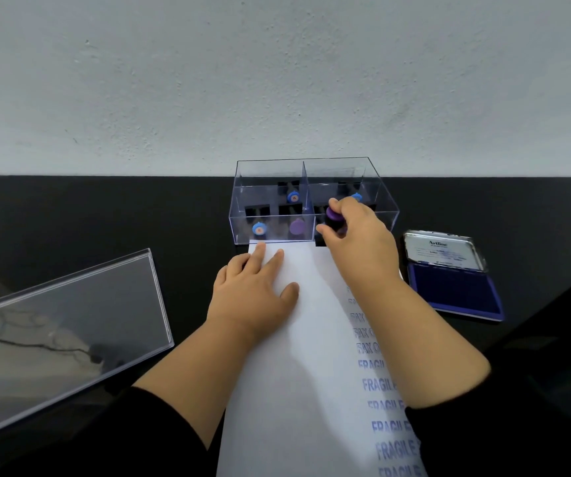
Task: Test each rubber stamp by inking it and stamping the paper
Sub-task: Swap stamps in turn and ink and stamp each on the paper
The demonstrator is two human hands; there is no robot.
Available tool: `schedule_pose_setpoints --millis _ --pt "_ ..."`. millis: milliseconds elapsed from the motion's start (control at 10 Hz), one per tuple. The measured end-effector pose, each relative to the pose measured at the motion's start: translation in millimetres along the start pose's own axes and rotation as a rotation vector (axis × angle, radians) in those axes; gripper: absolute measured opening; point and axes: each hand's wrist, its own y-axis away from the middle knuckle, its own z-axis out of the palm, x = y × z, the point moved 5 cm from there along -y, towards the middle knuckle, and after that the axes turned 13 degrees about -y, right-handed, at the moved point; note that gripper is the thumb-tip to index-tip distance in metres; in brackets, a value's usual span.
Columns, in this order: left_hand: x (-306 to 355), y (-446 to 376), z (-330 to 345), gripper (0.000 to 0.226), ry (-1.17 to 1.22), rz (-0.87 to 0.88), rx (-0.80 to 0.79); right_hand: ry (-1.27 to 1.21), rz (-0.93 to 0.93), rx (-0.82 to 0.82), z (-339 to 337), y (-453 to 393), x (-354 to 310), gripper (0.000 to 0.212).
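Head view: right hand [359, 235] had its grip curled round the purple-handled stamp [332, 216], upright at the clear box's [385, 215] near right edge. Ink pad [456, 290] lay open on the bench, near and right of that grip; right hand was nearer. Left hand [253, 294] lay flat, pressing the paper [304, 373].

Pale wall [277, 80] behind black table [70, 215]
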Motion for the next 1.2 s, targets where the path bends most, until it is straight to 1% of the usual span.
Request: schedule_pose_setpoints --millis 200,400,700,900,1000,1100,1200 --pt "0 -3 3 0.062 -0.009 0.006 -0.034 -0.009 -0.006 -0.01 7 0 3 0.035" --pt "0 -4 4 0.063 -0.027 0.017 -0.049 0.049 -0.017 -0.037 11 -1 3 0.037" --pt "0 -5 4 0.063 -0.034 0.027 -0.049 0.117 0.029 -0.061 17 -1 5 0.035" --pt "0 -4 4 0.063 -0.036 0.027 -0.05 0.104 0.031 -0.057 18 0 6 0.036" --pt "0 -4 4 0.063 -0.035 0.027 -0.058 0.053 0.033 -0.019 10 1 7 0.036" --pt "0 -3 4 0.062 -0.029 0.025 -0.058 -0.042 0.07 0.086 -6 1 12 0.037" --pt "-1 -3 4 0.062 -0.02 0.018 -0.045 -0.115 0.103 0.125 -16 0 18 0.034"
